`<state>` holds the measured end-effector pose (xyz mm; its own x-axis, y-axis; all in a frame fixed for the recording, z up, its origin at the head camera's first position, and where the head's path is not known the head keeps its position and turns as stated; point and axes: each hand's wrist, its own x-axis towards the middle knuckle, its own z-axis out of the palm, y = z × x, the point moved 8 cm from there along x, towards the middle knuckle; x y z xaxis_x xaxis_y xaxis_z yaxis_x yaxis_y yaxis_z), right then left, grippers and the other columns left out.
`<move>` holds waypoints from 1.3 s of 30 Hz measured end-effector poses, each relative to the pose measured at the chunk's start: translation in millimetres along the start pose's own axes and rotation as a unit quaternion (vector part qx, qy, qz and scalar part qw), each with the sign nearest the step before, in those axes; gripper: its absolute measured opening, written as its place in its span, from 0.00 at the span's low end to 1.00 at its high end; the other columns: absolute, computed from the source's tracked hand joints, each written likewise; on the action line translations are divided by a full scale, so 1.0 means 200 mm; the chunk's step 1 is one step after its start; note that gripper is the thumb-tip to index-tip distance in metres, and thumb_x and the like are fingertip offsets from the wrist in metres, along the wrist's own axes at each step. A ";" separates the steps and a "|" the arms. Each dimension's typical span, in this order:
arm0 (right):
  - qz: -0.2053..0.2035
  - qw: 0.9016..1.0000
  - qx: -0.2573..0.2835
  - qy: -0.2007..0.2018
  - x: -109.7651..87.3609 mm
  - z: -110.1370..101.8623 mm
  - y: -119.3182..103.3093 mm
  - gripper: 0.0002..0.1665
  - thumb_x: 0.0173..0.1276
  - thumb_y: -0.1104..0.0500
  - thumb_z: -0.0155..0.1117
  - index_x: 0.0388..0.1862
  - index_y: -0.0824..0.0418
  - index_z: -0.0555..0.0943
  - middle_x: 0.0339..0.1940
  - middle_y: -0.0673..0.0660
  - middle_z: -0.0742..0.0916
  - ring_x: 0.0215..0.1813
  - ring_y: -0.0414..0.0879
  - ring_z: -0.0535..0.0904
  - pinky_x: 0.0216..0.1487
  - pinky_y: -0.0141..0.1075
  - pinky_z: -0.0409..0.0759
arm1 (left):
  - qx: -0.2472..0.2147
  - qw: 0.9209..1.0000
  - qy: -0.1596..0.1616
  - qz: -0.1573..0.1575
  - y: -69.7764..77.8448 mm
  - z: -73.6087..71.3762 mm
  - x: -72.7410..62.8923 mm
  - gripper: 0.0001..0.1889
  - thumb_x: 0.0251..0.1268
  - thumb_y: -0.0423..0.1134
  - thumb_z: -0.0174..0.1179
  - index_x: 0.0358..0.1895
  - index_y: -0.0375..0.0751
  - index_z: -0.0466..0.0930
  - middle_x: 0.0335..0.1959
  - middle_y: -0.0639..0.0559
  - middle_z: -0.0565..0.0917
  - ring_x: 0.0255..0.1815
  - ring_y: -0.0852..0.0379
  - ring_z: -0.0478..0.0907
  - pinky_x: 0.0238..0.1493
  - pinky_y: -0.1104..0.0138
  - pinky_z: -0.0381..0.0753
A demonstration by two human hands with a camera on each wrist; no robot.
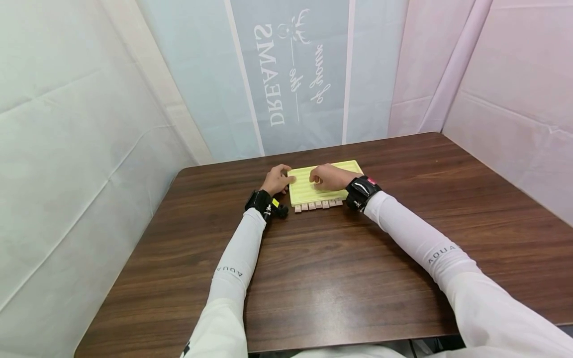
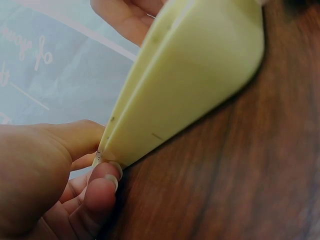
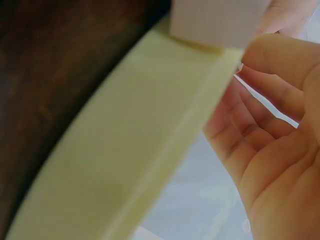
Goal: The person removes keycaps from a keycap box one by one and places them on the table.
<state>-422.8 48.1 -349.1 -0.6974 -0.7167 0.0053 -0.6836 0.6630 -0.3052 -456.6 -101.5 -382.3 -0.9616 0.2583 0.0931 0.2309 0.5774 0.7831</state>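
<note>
A pale yellow tray (image 1: pixel 295 193) with raised ridges lies on the table. My left hand (image 1: pixel 276 180) holds its left edge, and in the left wrist view the thumb and fingertips pinch the tray's corner (image 2: pixel 117 145). Over the middle of the tray is my right hand (image 1: pixel 330 177), fingers bent down and thumb drawn in toward them; I cannot tell whether something small is between the tips. Several small pale pinkish tiles (image 1: pixel 311 205) stand in a row along the tray's near edge. One pale block (image 3: pixel 215 22) shows close up in the right wrist view.
The tray sits toward the far side of a dark brown wooden table (image 1: pixel 313 278). Behind it hangs a grey-blue cloth (image 1: pixel 304 134) with white lettering. White sheets (image 1: pixel 89 149) close off both sides. A black camera strap (image 1: pixel 360 191) is on each wrist.
</note>
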 end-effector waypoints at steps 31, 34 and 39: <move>-0.015 1.000 -0.003 0.018 0.00 -0.01 0.01 0.09 0.68 0.65 0.61 0.44 0.60 0.84 0.41 0.55 0.86 0.40 0.44 0.81 0.46 0.40 0.79 | 0.004 1.000 0.006 0.000 0.01 0.00 -0.01 0.24 0.70 0.42 0.57 0.66 0.39 0.68 0.23 0.50 0.75 0.19 0.58 0.73 0.22 0.69 0.77; -0.020 1.000 -0.001 0.019 -0.01 -0.01 0.01 0.09 0.68 0.65 0.60 0.44 0.61 0.84 0.41 0.56 0.86 0.40 0.45 0.81 0.45 0.41 0.79 | 0.002 1.000 0.008 -0.003 0.00 0.00 0.00 0.24 0.70 0.42 0.57 0.66 0.39 0.68 0.23 0.50 0.75 0.20 0.58 0.73 0.22 0.69 0.77; -0.017 1.000 0.002 0.018 -0.02 0.00 0.01 0.13 0.70 0.64 0.59 0.51 0.64 0.82 0.47 0.60 0.86 0.48 0.49 0.83 0.52 0.43 0.81 | -0.004 1.000 0.006 -0.005 -0.01 0.01 0.01 0.25 0.70 0.43 0.58 0.66 0.40 0.68 0.24 0.49 0.76 0.20 0.57 0.73 0.23 0.68 0.78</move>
<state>-421.5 52.8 -349.1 -0.6805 -0.7310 0.0505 -0.7070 0.6370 -0.3074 -458.4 -101.0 -384.7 -0.9652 0.2443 0.0928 0.2211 0.5742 0.7883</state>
